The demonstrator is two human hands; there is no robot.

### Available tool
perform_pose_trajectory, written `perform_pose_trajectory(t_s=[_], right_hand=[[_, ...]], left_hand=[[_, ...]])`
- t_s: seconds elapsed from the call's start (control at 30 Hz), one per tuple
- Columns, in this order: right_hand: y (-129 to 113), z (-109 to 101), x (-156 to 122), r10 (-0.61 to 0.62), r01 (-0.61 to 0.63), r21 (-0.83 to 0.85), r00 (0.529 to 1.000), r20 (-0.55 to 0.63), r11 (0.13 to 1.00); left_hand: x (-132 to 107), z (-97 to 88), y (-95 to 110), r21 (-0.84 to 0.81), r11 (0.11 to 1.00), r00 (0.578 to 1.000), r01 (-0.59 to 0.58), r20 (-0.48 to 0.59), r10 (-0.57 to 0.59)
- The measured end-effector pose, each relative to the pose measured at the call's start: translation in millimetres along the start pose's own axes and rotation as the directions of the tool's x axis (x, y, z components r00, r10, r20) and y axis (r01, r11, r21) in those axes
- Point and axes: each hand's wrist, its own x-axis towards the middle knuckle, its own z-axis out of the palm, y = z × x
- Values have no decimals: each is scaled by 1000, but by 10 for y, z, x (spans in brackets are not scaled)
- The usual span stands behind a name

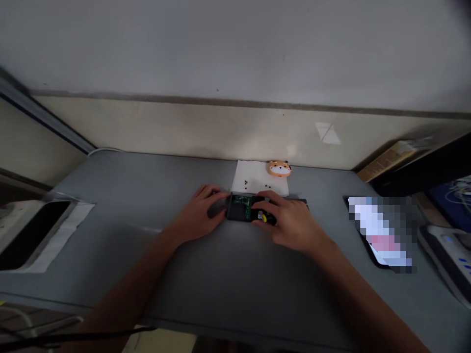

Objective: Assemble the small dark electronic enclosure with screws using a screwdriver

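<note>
A black device casing (238, 210) lies on the grey desk at the middle, with a green circuit board (248, 206) showing inside it. My left hand (202, 213) has thumb and forefinger closed on the casing's left end. Over the right part is my right hand (290, 218), its fingers curled round a black part with a silver piece and a yellow spot (264, 218). Those fingers hide much of that part. Behind the casing lies a white sheet of paper (253, 174) with several tiny black screws (246, 183), though they are small to make out.
An orange animal-faced object (279, 168) rests on the paper's far right corner. To the right are a lit phone (379, 235), a power strip (447, 255) and a cardboard box (384, 159). A dark-screened phone (35, 235) lies on white paper at left. A wall (191, 125) bounds the back.
</note>
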Motion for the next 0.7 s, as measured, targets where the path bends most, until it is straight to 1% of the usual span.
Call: perform_pose_trajectory(t_s=[0.13, 0.3, 0.5, 0.7], right_hand=[[-13, -6, -10, -34, 34, -28, 999, 16, 999], [-28, -25, -23, -35, 35, -27, 999, 22, 999], [-63, -49, -30, -27, 31, -56, 997, 69, 998], [-75, -19, -35, -3, 14, -90, 993, 120, 996]], left_hand=[[10, -25, 6, -48, 999, 1000, 4, -4, -5], [29, -46, 23, -77, 997, 999, 31, 14, -29], [38, -36, 19, -60, 998, 1000, 7, 6, -6], [54, 37, -4, -3, 1000, 999, 23, -31, -23]])
